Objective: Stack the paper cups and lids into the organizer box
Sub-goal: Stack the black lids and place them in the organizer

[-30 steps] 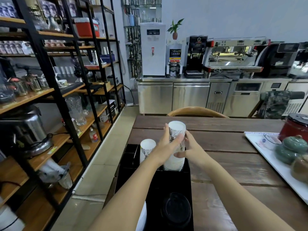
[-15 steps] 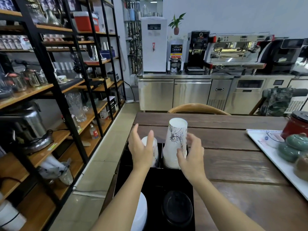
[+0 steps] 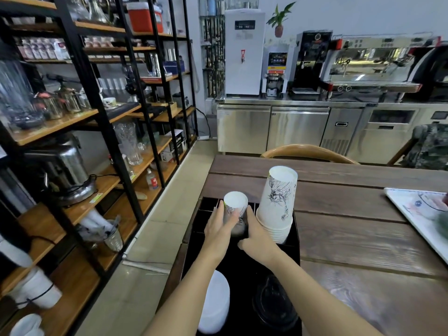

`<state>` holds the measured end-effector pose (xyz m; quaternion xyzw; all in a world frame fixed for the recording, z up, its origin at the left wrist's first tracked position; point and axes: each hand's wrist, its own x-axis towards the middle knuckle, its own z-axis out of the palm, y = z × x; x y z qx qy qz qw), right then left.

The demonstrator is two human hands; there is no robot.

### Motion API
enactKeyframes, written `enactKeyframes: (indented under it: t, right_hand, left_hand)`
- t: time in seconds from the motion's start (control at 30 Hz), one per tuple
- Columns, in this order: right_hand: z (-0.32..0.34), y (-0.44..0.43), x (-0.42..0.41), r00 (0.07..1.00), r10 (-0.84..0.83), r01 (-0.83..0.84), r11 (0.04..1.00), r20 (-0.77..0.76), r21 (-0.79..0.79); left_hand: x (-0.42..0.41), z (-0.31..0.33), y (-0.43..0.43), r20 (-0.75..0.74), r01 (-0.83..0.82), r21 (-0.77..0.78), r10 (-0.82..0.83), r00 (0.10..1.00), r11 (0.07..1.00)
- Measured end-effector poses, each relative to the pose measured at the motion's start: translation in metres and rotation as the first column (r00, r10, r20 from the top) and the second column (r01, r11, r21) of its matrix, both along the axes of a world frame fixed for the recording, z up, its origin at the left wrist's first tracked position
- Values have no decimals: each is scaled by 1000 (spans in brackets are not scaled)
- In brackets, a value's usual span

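Observation:
A black organizer box [image 3: 294,241] lies at the left edge of the wooden table. A tall stack of white printed paper cups [image 3: 278,204] stands upside down in its far right compartment, free of both hands. A shorter upside-down cup stack [image 3: 235,206] stands in the far left compartment. My left hand [image 3: 218,229] wraps its left side and my right hand [image 3: 257,235] presses its right side. White lids [image 3: 214,304] and black lids [image 3: 275,301] sit in the near compartments.
A white tray [image 3: 417,214] with teaware lies at the table's right edge. A wooden chair back [image 3: 308,151] stands behind the table. Black metal shelves [image 3: 97,117] full of glassware line the left aisle. A steel counter with coffee machines [image 3: 363,69] runs along the back.
Both hands let go of the tall cup stack, which now stands alone in the box. They moved left and closed around the shorter cup stack.

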<state>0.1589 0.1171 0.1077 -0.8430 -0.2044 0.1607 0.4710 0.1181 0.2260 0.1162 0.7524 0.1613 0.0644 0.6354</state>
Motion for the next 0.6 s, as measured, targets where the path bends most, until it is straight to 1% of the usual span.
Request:
enactKeyframes:
  t: [0.07,0.17,0.23,0.3,0.33,0.4,0.43,0.47,0.5,0.6]
  right_hand:
    - [2,0,4,1000,-1,1,1000,-27,-5]
    - [4,-2,5,999,35,-35,999,-7,37]
    - [12,-3,-1,997,41,-47,994,61,103]
    - [11,-7,-6,986,-12,-17,985,164,170]
    - [10,-11,-10,979,-66,29,982,192,188]
    - [6,-22,-15,954,-205,170,971,220,170]
    - [2,-29,-17,938,-264,234,961,226,150]
    - [-2,-36,-20,925,-301,275,951,232,138]
    - [-7,-42,-23,918,-316,294,948,239,124]
    - [-15,-62,-36,921,-292,279,956,256,87]
  left_hand:
    - [0,-3,3,14,-20,-26,21,1000,999]
    - [-2,0,3,13,-25,-25,25,1000,999]
    - [-3,2,1,4,-14,-10,14,1000,1000]
    - [-4,0,-1,32,-40,43,39,999,998]
    - [-5,-3,-2,57,-97,101,91,994,990]
    - [-11,-11,-5,121,-261,235,239,964,936]
    - [-17,-15,-9,154,-320,278,287,946,906]
    - [-25,-19,-15,177,-337,305,295,939,891]
    - [-34,-24,-21,189,-314,332,263,946,889]
    - [-59,-39,-41,173,-161,408,97,980,899]
